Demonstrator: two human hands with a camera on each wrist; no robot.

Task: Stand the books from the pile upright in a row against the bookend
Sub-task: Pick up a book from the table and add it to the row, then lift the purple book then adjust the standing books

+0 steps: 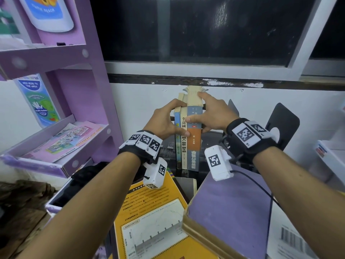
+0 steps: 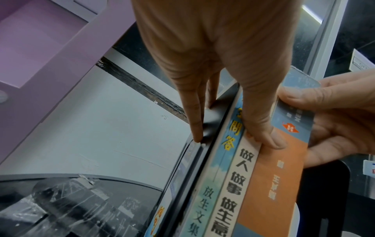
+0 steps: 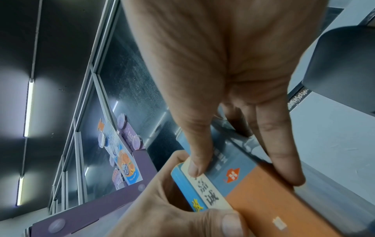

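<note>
Big purple cardboard display shelf (image 1: 71,75) stands at left, well clear of the row. Lower right, a purple-topped cardboard box (image 1: 229,210) partly overlaps a yellow-orange paperback (image 1: 149,217) lying flat. A black metal bookend (image 1: 281,126) stands right of the hands. Three upright books (image 1: 188,139) stand spines out at the wall. Left hand (image 1: 164,118) and right hand (image 1: 211,114) clamp them from both sides, thumbs pressing the spines, fingers flat along the outer sides.

A dark window (image 1: 214,28) in a white frame sits above a pale wall (image 1: 141,96), with a purple shelf unit (image 1: 78,75) at left.
</note>
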